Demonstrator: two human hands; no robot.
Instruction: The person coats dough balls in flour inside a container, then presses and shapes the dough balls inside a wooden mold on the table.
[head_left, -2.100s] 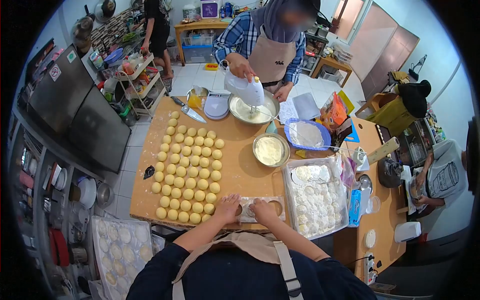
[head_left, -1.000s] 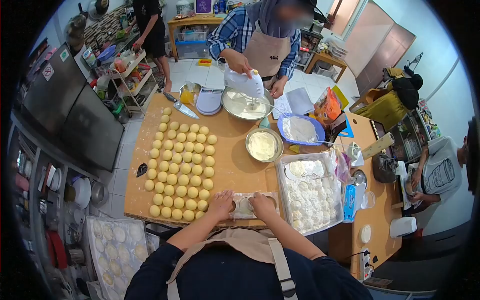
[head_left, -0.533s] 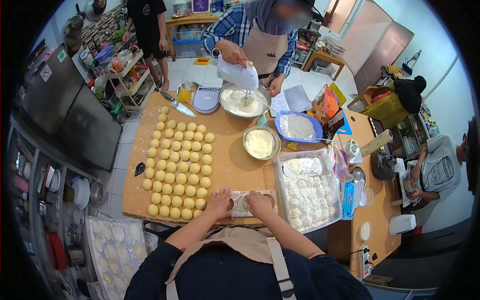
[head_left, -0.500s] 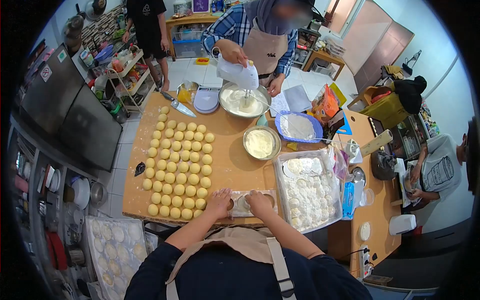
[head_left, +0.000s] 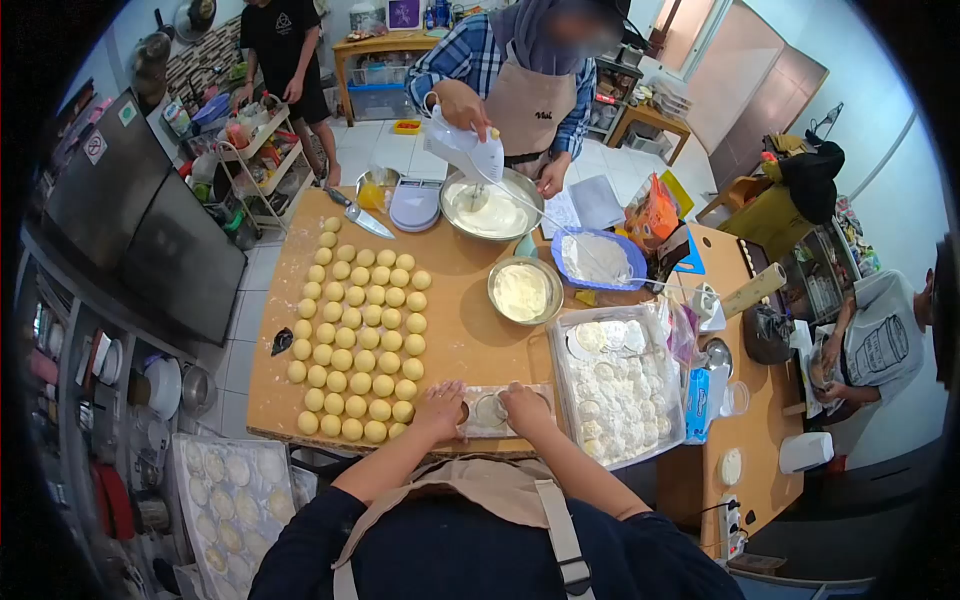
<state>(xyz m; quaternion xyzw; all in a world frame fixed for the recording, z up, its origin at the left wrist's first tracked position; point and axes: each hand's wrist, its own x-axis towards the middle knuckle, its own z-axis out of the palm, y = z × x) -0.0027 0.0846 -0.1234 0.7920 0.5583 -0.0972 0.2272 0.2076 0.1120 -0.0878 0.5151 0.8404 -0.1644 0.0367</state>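
Note:
Near the table's front edge lies a flat board with round hollows, dusted white. A pale disc, probably dough, sits in its middle hollow. My left hand rests over the board's left end, fingers stretched out flat. At the middle hollow's right side is my right hand, its fingers bent and pressed together; whatever they pinch is hidden. Rows of round yellow dough balls cover the table to the left. On the right stands a tray of floured rounds, with white discs at its far end.
Across the table, a co-worker runs a hand mixer in a metal bowl of cream. Nearby are a second bowl, a blue flour basin, a scale and a knife. Another tray stands lower left.
The co-worker's mixer has tilted and moved left in the bowl. My hands stay at the board, the right one shifting only slightly. The view has shifted a little.

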